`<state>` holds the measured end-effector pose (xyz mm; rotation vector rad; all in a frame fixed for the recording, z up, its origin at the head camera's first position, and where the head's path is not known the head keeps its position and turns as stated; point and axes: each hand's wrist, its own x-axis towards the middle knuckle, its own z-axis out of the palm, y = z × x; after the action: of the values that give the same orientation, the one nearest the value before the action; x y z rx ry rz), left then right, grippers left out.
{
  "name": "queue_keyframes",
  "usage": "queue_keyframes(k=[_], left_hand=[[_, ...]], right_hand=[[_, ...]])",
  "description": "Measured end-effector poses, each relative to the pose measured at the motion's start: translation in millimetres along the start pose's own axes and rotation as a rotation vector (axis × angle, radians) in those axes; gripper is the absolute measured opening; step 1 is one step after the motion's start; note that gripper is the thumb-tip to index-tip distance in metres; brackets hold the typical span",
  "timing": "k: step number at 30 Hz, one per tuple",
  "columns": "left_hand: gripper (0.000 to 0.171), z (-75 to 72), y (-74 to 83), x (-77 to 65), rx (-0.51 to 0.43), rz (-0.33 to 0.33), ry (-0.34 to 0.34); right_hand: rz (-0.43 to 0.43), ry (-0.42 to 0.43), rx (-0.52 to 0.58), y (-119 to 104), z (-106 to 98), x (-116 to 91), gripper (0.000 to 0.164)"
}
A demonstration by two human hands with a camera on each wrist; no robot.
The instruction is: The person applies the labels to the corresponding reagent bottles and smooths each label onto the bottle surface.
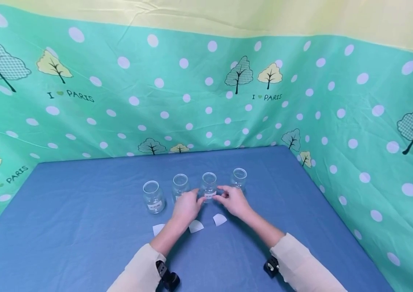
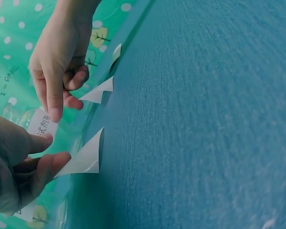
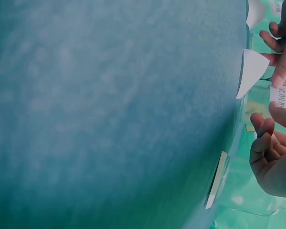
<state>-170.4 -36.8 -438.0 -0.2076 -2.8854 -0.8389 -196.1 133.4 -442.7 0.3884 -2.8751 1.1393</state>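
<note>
A glass jar (image 1: 209, 180) with a white label (image 1: 210, 195) stands between my hands, third from the left in a row. My left hand (image 1: 186, 207) holds its left side, with the thumb on the label's near end. From the right, my right hand (image 1: 233, 201) holds the same jar, its thumb at the label's other end. Dark printed characters show on the label (image 2: 43, 126) between both thumbs in the left wrist view. The other fingers (image 3: 264, 148) of my right hand are curled loosely below the thumb. Parts of the jar's sides are hidden by the hands.
To the left stand a labelled jar (image 1: 151, 192) and a second jar (image 1: 180, 183), partly behind my left hand. Another jar (image 1: 239, 176) stands beyond my right hand. Curled white paper pieces (image 1: 196, 226) lie nearer on the blue tablecloth (image 1: 82, 227). A patterned curtain (image 1: 177, 81) rises behind.
</note>
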Motion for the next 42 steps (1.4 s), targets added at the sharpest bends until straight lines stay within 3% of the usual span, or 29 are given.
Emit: queue_keyframes(k=[7, 12, 18, 26, 33, 37, 42], left_hand=[[0.032, -2.7, -0.9, -1.4, 0.034, 0.011, -0.016], [0.042, -6.7, -0.1, -1.9, 0.012, 0.005, -0.049], [0.046, -11.2, -0.4, -1.9, -0.015, 0.014, -0.036], [0.032, -15.5, -6.2, -3.7, -0.037, 0.026, -0.049], [0.029, -24.1, -1.2, -11.4, -0.01, 0.016, -0.055], [0.027, -26.3, 8.4, -12.9, -0.006, 0.053, -0.088], [0.025, -22.9, 23.1, -12.0, -0.005, 0.178, -0.12]], right_hand=[[-0.001, -0.025, 0.001, -1.9, -3.8, -1.1, 0.03], [0.011, -0.045, 0.021, -6.2, -9.5, -1.0, 0.038], [0.001, -0.059, 0.044, -8.0, -13.1, 0.5, 0.043], [0.017, -0.082, 0.071, -6.9, -17.7, -1.8, 0.025], [-0.065, -0.076, -0.017, -5.1, -33.5, -9.7, 0.019], [-0.07, -0.113, -0.045, 3.1, -45.9, -13.7, 0.018], [-0.064, -0.186, -0.072, 17.7, -62.6, -19.3, 0.018]])
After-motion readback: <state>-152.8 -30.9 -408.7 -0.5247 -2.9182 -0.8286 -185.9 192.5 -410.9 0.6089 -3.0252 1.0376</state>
